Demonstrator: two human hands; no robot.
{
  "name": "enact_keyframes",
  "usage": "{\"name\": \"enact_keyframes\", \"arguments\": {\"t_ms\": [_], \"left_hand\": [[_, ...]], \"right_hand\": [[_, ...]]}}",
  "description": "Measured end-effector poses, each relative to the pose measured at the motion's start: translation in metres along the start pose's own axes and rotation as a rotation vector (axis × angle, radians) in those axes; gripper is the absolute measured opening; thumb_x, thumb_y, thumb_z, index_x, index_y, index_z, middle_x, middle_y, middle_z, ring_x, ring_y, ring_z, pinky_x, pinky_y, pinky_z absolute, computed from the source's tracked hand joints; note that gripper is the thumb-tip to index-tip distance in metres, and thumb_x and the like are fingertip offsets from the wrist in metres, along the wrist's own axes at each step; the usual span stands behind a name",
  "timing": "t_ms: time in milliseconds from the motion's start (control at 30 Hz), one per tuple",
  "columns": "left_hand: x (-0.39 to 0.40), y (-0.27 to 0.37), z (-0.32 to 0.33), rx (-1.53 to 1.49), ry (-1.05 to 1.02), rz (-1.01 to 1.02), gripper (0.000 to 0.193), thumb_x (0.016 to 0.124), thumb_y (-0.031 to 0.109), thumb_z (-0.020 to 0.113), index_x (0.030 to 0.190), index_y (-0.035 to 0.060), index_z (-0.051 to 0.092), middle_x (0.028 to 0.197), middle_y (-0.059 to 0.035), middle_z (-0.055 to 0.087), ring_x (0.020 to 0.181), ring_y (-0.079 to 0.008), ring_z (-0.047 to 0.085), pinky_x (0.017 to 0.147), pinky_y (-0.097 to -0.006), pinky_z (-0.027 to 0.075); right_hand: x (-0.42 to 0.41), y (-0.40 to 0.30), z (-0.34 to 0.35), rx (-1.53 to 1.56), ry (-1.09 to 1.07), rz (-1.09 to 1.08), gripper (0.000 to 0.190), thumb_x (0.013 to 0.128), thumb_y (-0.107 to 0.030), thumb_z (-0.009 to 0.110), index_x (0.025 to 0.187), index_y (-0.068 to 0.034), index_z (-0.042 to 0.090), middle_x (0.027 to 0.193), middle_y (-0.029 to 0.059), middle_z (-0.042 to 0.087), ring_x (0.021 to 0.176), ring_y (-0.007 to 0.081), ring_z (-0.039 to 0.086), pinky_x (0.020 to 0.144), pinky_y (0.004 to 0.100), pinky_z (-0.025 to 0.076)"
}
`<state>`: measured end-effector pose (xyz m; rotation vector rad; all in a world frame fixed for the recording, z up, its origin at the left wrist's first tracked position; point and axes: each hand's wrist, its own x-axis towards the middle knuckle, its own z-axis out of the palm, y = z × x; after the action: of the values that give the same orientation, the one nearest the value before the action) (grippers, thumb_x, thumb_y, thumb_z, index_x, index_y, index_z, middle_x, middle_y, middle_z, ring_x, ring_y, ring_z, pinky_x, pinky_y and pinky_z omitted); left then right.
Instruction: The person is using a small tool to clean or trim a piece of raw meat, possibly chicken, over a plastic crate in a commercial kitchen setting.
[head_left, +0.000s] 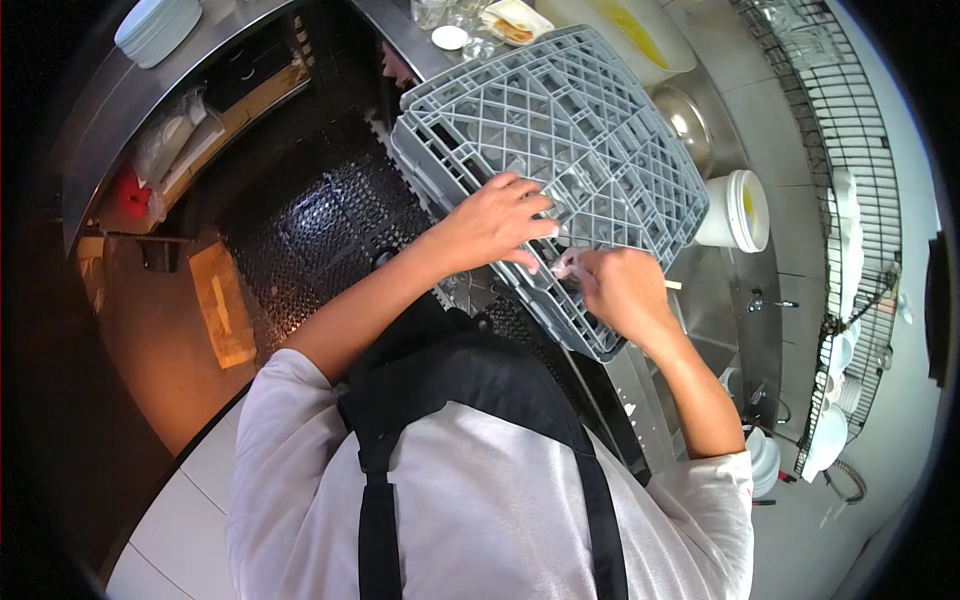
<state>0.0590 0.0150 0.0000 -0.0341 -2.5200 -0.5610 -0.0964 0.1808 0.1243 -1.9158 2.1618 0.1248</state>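
Note:
A grey plastic dishwasher rack (600, 142) with a lattice face stands tilted before me. Blurred clear glassware shows through its grid. My left hand (506, 221) rests on the near side of the rack, fingers spread over the lattice and thumb by the rim. Close by, my right hand (622, 289) is bent at the near rim, its fingertips drawn together beside my left thumb. The fingertips look pale. Whether they pinch something small is not clear.
Behind the rack are clear glasses (429, 13) and a white dish with food scraps (517, 21). A white bucket (739, 210) and steel bowl (681, 124) stand right of it. A wire shelf (847, 97) lines the wall. Stacked plates (157, 30) sit far left above a black floor mat (330, 202).

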Motion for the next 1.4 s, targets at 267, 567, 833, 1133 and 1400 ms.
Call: {"name": "enact_keyframes", "arguments": {"t_ms": [267,567,833,1133,1400], "left_hand": [[0.006,-0.007,-0.005,0.067,-0.181,-0.035,0.071,0.064,0.049,0.088,0.119,0.0114,0.062,0.120,-0.0072,0.064,0.127,-0.0297,0.058,0.106,-0.0435,0.045],[0.014,-0.012,0.006,0.051,-0.164,-0.011,0.070,0.057,0.050,0.090,0.109,0.0082,0.068,0.103,-0.0065,0.066,0.106,-0.0279,0.063,0.092,-0.0409,0.052],[0.017,-0.016,0.010,0.020,-0.150,-0.030,0.062,0.052,0.047,0.092,0.101,0.0129,0.074,0.092,-0.0046,0.067,0.102,-0.0264,0.064,0.089,-0.0401,0.052],[0.013,-0.017,0.007,-0.021,-0.130,-0.045,0.060,0.051,0.043,0.093,0.099,0.0127,0.076,0.093,-0.0046,0.068,0.103,-0.0260,0.064,0.091,-0.0397,0.051],[0.017,-0.016,0.009,-0.015,-0.116,-0.031,0.063,0.054,0.048,0.093,0.101,0.0101,0.075,0.098,-0.0079,0.070,0.112,-0.0303,0.064,0.098,-0.0414,0.050]], "right_hand": [[-0.016,0.018,-0.085,-0.097,0.123,-0.012,0.008,0.079,-0.008,0.070,0.085,-0.008,0.076,0.076,0.0174,0.071,0.071,0.0368,0.071,0.066,0.0470,0.057],[0.003,-0.006,-0.030,-0.249,-0.052,-0.170,0.010,0.085,-0.016,0.070,0.082,-0.007,0.071,0.075,0.0151,0.071,0.071,0.0306,0.072,0.063,0.0425,0.055],[0.035,-0.027,-0.011,-0.579,-0.249,-0.532,0.009,0.086,-0.012,0.064,0.081,-0.009,0.071,0.074,0.0081,0.071,0.071,0.0213,0.073,0.062,0.0347,0.054],[0.039,-0.045,-0.030,-0.633,-0.398,-0.461,0.010,0.087,-0.015,0.068,0.079,-0.014,0.074,0.075,0.0047,0.073,0.073,0.0200,0.074,0.063,0.0345,0.054],[0.029,-0.014,-0.008,-0.437,-0.223,-0.316,0.008,0.084,-0.019,0.072,0.083,-0.013,0.076,0.072,0.0098,0.071,0.070,0.0284,0.072,0.062,0.0421,0.055]]}}
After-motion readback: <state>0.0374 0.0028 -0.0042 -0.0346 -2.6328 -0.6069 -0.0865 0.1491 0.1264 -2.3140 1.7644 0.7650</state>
